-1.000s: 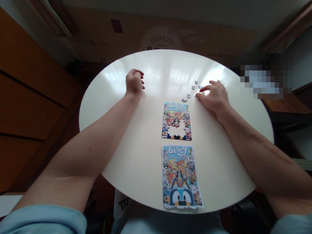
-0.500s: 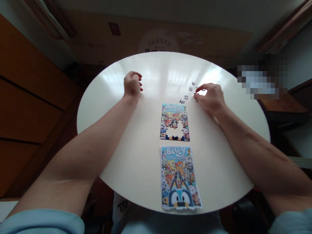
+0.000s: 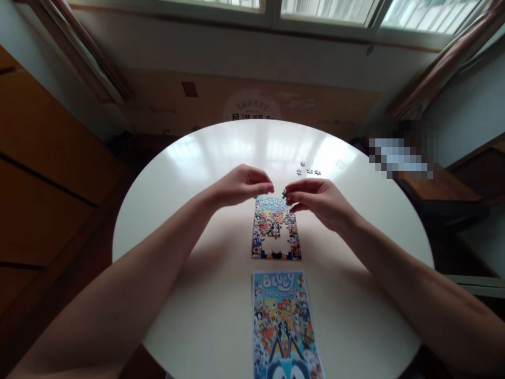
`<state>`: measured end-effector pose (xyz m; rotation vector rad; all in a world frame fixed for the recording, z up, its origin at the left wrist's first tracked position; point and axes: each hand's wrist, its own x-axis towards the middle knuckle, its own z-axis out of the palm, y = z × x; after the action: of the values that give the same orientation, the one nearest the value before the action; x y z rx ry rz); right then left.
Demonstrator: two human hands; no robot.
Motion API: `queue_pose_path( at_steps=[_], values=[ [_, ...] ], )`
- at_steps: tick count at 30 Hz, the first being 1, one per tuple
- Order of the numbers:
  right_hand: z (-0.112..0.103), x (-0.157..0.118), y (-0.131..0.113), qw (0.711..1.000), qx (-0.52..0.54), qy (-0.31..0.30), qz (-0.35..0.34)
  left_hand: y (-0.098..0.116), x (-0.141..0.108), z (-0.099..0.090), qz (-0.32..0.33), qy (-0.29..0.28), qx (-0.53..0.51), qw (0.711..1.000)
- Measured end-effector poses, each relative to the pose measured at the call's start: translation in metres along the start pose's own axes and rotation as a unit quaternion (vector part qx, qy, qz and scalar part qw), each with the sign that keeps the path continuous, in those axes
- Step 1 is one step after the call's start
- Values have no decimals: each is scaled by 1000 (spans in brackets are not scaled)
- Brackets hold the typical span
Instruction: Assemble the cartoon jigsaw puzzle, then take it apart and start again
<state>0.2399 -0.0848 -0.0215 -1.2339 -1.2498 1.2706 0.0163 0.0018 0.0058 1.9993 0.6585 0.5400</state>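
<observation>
A jigsaw puzzle piece [image 3: 284,193] is pinched between the thumb and fingertips of my right hand [image 3: 321,199], just above the top right corner of the jigsaw puzzle [image 3: 257,226]. The puzzle lies flat, with a gap in its lower middle where the table shows through. Over its top left corner hovers my left hand [image 3: 246,184], thumb and fingers a little apart and nothing seen between them. Several loose puzzle pieces [image 3: 310,171] lie beyond my right hand. Nearer to me is a printed reference picture [image 3: 284,316] with the same artwork, its lower edge cut off by the view.
Everything lies on a white round table [image 3: 158,210]. A wooden cabinet [image 3: 47,184] stands to the left and a wooden chair or bench [image 3: 445,187] to the right. Windows [image 3: 327,13] run along the far wall.
My right hand has brought a puzzle piece from the loose pieces leftward to the puzzle's top. My left hand has moved right towards it and its fingers have uncurled. The view has tilted up.
</observation>
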Motion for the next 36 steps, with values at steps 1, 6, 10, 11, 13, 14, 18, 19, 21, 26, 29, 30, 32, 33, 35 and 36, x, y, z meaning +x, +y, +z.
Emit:
queue_pose_path(
  at_steps=[1,6,10,11,13,14,18,19,21,26,29,30,32,33,35,36],
  values=[
    [4,-2,0,999,20,-17,20,3,-2,2,1,-47,3,999],
    [13,-3,-1,995,60,-40,65,-1,-2,4,-27,-124,35,991],
    [11,-4,0,994,65,-49,74,-6,-1,3,-47,-123,32,991],
    [11,-5,1,994,64,-57,73,-6,-1,3,-51,-130,19,990],
    [10,-5,3,993,63,-70,66,-5,-1,3,-65,-147,-8,987],
    [9,-5,4,993,64,-74,62,-5,-2,2,-72,-155,-19,985],
    [9,-4,5,993,68,-81,56,-3,-3,1,-78,-156,-36,984],
    [9,-4,5,993,67,-78,54,-3,-3,0,-77,-150,-39,985],
    [7,-4,4,996,55,-63,35,-5,-2,0,-76,-138,-44,987],
    [0,-3,9,996,-38,-41,-73,-8,-1,-1,-73,-115,-54,989],
    [-3,-4,12,983,-102,-40,-146,-8,-1,-1,-74,-116,-58,989],
    [-3,-4,12,977,-130,-40,-166,-8,-1,-1,-73,-118,-57,989],
    [-3,-5,11,960,-193,-45,-200,-7,-2,-1,-72,-125,-54,988],
    [-2,-6,10,951,-220,-50,-213,-7,-2,-1,-72,-128,-52,988],
    [-2,-6,7,937,-253,-61,-231,-8,-2,0,-71,-133,-50,987],
    [-2,-7,6,934,-261,-67,-236,-8,-2,0,-70,-135,-50,987]
  ],
)
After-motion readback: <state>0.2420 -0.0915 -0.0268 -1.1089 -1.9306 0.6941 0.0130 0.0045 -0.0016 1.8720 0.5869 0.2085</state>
